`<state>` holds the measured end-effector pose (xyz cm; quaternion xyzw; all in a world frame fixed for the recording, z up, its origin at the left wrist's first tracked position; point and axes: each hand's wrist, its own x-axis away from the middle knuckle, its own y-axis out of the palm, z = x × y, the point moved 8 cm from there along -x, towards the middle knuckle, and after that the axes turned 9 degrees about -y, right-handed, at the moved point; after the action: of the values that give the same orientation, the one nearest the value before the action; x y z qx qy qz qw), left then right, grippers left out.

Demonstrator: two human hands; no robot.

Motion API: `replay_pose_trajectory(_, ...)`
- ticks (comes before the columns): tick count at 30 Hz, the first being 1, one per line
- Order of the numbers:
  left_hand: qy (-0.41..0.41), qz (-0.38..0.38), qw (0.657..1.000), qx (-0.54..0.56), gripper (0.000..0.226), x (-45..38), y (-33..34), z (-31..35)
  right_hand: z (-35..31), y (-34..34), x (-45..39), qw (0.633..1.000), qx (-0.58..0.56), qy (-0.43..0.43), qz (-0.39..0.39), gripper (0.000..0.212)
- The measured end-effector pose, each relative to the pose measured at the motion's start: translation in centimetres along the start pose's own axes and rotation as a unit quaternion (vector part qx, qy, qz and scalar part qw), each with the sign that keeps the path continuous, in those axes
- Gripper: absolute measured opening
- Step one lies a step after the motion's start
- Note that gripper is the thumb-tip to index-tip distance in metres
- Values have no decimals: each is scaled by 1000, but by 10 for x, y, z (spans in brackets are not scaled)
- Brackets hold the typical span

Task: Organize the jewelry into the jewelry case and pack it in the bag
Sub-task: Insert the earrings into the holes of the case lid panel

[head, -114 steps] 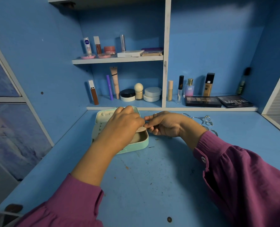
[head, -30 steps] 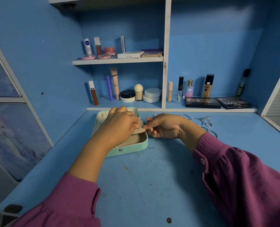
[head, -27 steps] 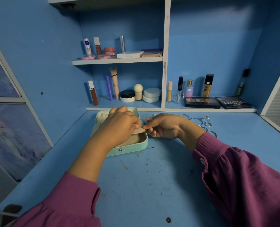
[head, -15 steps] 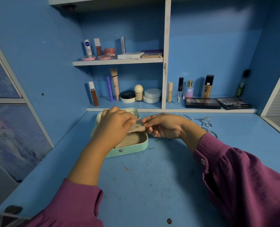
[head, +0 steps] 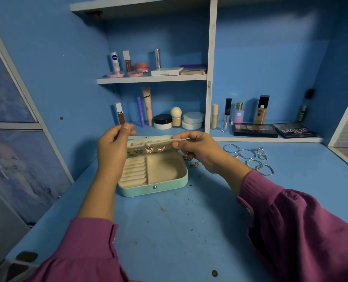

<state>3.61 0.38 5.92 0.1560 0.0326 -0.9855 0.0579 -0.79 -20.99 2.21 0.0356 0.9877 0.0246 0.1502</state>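
Note:
A mint-green jewelry case lies open on the blue desk, with cream ring rolls on its left and a bare compartment on its right. Above it both hands hold up a cream earring panel that carries butterfly earrings. My left hand pinches the panel's left end. My right hand pinches its right end by a thin tab. Loose hoops and rings lie on the desk to the right, and small pieces sit by my right wrist. No bag is in view.
Cosmetics fill the shelves behind: tubes and jars, bottles and two dark palettes on the low ledge. A white upright divider splits the shelving. Blue walls close in on both sides of the desk.
Both hands have lifted the earring panel up from the case, so the tray's ring rolls and compartment now show. The view has tilted slightly down.

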Motion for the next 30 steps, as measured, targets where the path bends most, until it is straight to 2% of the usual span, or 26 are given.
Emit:
replay_pose_trajectory(3,-41,12,997,61,25,-7,-3,-15,-15,2,2,996,46,-63,39,13)
replay_pose_trajectory(6,-84,11,991,107,29,-11,-7,-27,-21,0,0,983,127,-103,77,1)
replay_pose_trajectory(10,-127,13,981,144,30,-13,-10,-40,-16,0,-9,970,182,-107,117,4)
replay_pose_trajectory(18,-139,-45,968,205,29,-19,-6,-47,-12,8,-22,973,170,-92,124,12)
replay_pose_trajectory(23,-144,-98,970,170,4,-21,5,-55,-8,5,-24,973,152,-88,148,9)
replay_pose_trajectory(27,-136,-93,978,131,25,-22,3,-60,-8,1,-19,970,163,-98,154,4)
replay_pose_trajectory(30,-124,-81,981,128,31,-23,-2,-61,-10,0,-15,969,181,-88,147,11)
